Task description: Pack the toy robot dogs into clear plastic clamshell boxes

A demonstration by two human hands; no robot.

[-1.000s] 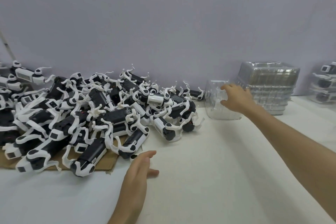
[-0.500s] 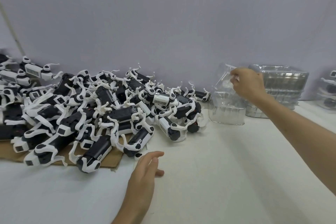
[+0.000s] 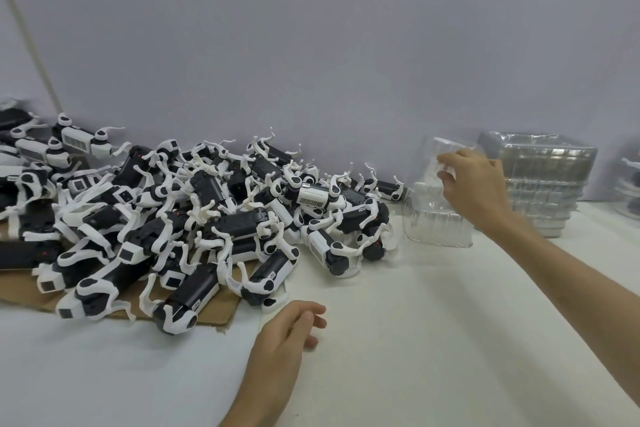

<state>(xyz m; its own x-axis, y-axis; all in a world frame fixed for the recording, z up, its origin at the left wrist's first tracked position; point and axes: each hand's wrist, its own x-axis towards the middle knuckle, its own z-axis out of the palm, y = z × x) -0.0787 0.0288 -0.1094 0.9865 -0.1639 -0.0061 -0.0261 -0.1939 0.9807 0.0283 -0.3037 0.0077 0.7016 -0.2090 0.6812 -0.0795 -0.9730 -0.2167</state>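
- Dozens of toy robot dogs (image 3: pixel 207 218) lie heaped at my left.
- My right hand (image 3: pixel 474 184) pinches the raised lid (image 3: pixel 446 152) of a clear clamshell box (image 3: pixel 433 225) beside them.
- My left hand (image 3: pixel 287 333) rests on the table (image 3: pixel 415 340), loosely curled, empty.

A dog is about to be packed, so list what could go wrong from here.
1. The right hand pinches only the lid of the clear plastic clamshell box; the light box might tip or slide.
2. The black-and-white toy robot dogs lie tangled in a heap; pulling one may drag others along.
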